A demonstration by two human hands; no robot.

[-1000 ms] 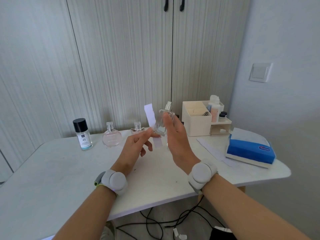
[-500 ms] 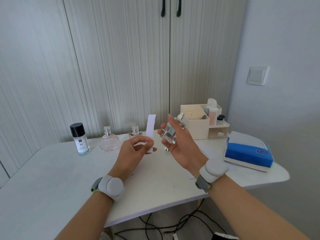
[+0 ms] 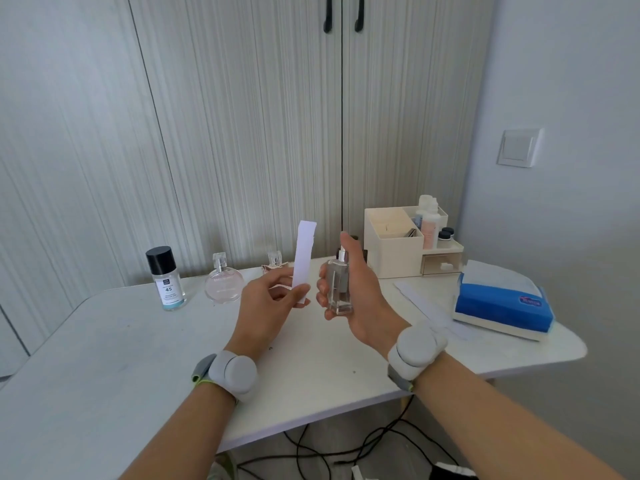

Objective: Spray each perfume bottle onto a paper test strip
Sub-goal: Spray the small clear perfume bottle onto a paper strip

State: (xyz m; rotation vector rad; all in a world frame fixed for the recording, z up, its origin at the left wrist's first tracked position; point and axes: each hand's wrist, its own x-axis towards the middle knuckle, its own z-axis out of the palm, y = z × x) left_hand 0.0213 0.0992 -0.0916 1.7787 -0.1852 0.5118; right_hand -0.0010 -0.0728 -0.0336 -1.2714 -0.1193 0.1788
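The clear rectangular perfume bottle is gripped upright in the right hand, with the fingers wrapped round its glass body and the index finger laid over the silver spray head at the top. It is held above the bench, just beside the left hand and level with it. A white paper test strip is pinched by its lower end between the thumb and fingers of the left hand and is held nearly upright, its free upper end rising above the hand. The strip and the bottle are near each other but apart.

The spraying step for this bottle is judged to be in hand: the strip is presented and the finger is set on the pump, yet no mist can be made out, so whether the pump is being pressed cannot be told. The nozzle's direction is too small to be read. For the next move, the nozzle would need to be aimed at the free upper part of the strip and the pump pressed down firmly, with the bottle kept steady.

Beyond the left hand, three more bottles are seen standing on the bench: a black-capped bottle, a round pink perfume bottle and a smaller bottle partly hidden behind the strip. These are judged to remain for later strips.
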